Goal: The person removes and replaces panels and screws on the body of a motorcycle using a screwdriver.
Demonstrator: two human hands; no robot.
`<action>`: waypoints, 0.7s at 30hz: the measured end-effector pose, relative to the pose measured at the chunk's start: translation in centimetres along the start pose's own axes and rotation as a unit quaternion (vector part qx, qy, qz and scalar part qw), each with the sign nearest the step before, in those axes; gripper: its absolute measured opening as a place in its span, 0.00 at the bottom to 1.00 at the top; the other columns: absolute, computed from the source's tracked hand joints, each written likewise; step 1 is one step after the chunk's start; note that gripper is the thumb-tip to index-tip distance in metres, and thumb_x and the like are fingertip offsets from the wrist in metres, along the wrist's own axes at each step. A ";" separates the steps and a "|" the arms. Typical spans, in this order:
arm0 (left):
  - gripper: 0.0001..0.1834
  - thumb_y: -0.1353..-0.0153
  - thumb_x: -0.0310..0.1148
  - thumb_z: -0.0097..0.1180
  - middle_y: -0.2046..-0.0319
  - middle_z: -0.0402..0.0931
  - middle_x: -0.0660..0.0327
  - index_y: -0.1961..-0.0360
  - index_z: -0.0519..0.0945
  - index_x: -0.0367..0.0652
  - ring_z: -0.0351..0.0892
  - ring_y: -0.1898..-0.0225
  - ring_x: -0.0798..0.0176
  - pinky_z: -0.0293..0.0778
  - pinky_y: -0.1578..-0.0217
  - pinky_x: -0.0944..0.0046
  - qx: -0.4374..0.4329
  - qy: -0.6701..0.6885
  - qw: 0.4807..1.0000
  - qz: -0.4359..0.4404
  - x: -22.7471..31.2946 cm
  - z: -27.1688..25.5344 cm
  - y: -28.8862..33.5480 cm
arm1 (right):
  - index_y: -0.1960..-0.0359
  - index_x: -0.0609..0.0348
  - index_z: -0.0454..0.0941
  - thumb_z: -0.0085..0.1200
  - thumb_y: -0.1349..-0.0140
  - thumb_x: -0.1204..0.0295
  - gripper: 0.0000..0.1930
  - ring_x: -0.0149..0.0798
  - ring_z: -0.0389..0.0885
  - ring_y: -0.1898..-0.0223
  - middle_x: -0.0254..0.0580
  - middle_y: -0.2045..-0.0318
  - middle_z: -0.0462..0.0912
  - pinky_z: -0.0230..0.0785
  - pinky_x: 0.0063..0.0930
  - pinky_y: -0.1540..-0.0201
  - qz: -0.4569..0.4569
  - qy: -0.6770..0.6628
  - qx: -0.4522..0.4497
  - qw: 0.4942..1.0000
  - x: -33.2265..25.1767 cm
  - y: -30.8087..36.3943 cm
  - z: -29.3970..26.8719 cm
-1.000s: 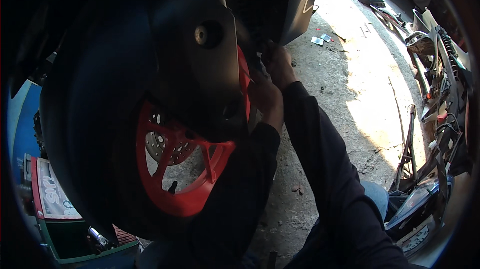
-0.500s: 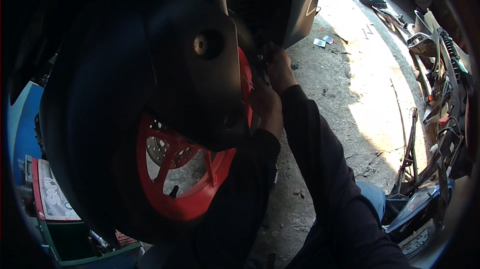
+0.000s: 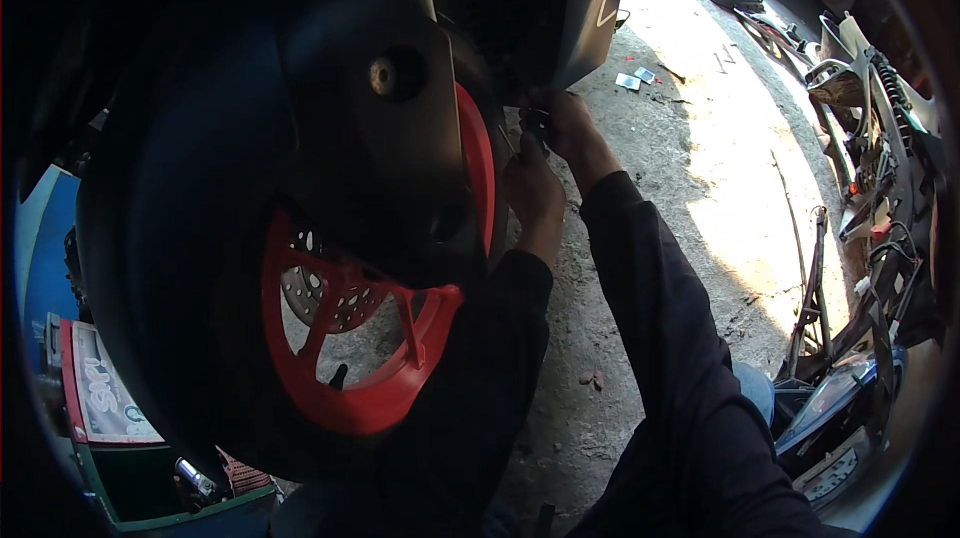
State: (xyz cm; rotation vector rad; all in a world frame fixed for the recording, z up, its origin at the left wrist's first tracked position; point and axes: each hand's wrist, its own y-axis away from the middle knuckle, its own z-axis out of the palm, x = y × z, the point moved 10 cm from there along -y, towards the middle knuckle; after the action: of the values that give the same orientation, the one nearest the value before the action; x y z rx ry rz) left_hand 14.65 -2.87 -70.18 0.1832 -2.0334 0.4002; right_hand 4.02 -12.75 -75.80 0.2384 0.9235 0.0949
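Just right of a scooter's front wheel, whose red rim (image 3: 345, 408) lies inside a broad black tyre, both my hands work close together. My left hand (image 3: 534, 190) has its fingers curled, with a thin metal shaft (image 3: 509, 142) beside them. Slightly higher and to the right, my right hand (image 3: 578, 128) is closed, its fingertips in shadow below a grey body panel (image 3: 590, 23). Between the hands shows a small dark piece (image 3: 537, 125) too dim to name. What each hand grips is hidden. A black fender cover (image 3: 385, 158) overlaps the wheel on its right side.
Motorcycle parts and frames (image 3: 880, 178) are piled along the right. Two small pale packets (image 3: 628, 82) lie on the rough concrete floor (image 3: 660, 148). At lower left stands an open green tool box (image 3: 130, 483) with tools inside. A perforated brake disc (image 3: 325, 298) shows behind the spokes.
The view has shifted, so the wheel sits slightly further left and higher. My hands have moved a little away from the rim, and the dark piece between them shows more clearly.
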 end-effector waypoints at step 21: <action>0.29 0.36 0.44 0.48 0.54 0.74 0.38 0.44 0.65 0.28 0.75 0.51 0.42 0.69 0.55 0.54 0.075 0.152 0.984 0.062 0.1 -0.6 -0.2 | 0.62 0.65 0.74 0.52 0.39 0.74 0.08 0.38 0.79 0.74 0.44 0.73 0.79 0.74 0.33 0.71 0.065 -0.087 -0.067 0.992 1.7 -2.5 -0.4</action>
State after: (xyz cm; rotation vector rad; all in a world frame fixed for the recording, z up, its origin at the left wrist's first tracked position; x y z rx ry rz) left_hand 15.18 -2.79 -69.83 0.0825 -1.7195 0.6218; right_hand 4.66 -14.80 -77.92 0.1791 0.7243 0.2519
